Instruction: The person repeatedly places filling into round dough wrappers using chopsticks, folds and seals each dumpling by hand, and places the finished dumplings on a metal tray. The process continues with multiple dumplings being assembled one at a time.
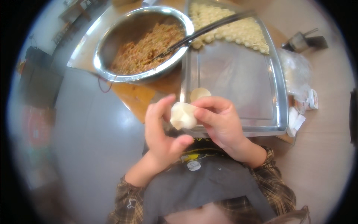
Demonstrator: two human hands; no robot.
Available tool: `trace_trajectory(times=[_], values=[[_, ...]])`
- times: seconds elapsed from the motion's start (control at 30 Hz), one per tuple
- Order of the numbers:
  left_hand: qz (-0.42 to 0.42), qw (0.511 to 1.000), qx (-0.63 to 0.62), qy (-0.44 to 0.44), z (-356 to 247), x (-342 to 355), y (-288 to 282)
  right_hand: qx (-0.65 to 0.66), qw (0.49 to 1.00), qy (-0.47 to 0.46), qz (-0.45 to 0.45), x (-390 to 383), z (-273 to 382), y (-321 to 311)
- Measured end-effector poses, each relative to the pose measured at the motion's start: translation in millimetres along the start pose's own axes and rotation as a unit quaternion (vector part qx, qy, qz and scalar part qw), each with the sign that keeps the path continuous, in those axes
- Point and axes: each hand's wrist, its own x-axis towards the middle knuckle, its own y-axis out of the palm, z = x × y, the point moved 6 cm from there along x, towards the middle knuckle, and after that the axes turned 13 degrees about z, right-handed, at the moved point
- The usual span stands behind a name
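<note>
Metal bowl (112,42): at the upper left, round, shiny, deep, set on a wooden table (125,95).
Filling (140,54): minced, orange-brown with green flecks, heaped inside the bowl toward the right wall.
Left hand (156,143): thumb and fingers spread wide, palm turned inward, just beside the pale dumpling (181,116); contact between fingertips and dough, cannot tell.
Pale dumpling: plump, gathered into folds, held up between both hands, near the close left corner of the metal tray (235,80).
Round wrapper (199,92): thin, pale, flat on the tray, behind the dumpling.
Chopsticks (216,26): dark, tips in the filling, laid across the bowl's right rim, upper ends out over the tray.
Right hand (225,125): thumb and index finger narrowed to a pinch on the dumpling's right side.
Dumpling rows (242,34): pale, packed closely at the tray's far end.
Metal tray: shiny, raised rim, right of the bowl.
Plastic bag (296,69): clear, crumpled, just beyond the tray's right edge.
Jar (313,100): white-lidded, beside the bag.
</note>
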Motion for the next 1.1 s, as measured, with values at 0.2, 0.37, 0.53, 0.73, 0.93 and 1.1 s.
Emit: trace_trajectory(times=[0.2,0.37,0.53,0.73,0.93,1.1], values=[[-0.043,0.997,-0.06,0.006,-3,-3,2,-0.325,0.935,-0.134,0.044,-9,21,3],[0.018,0.988,0.115,0.098,-19,13,0,-0.34,0.94,-0.032,0.012,-15,34,6],[0.118,0.993,-0.006,-0.003,-7,17,12,-0.082,0.978,0.194,0.016,-12,25,-15],[0.036,0.988,-0.145,-0.049,10,12,-5,-0.21,0.972,0.076,-0.071,49,88,-103],[0.018,0.988,-0.144,-0.043,13,8,-9,-0.485,0.864,-0.006,-0.137,121,117,-168],[0.014,0.99,-0.134,-0.042,19,5,-15,-0.558,0.818,-0.077,-0.115,145,97,-178]])
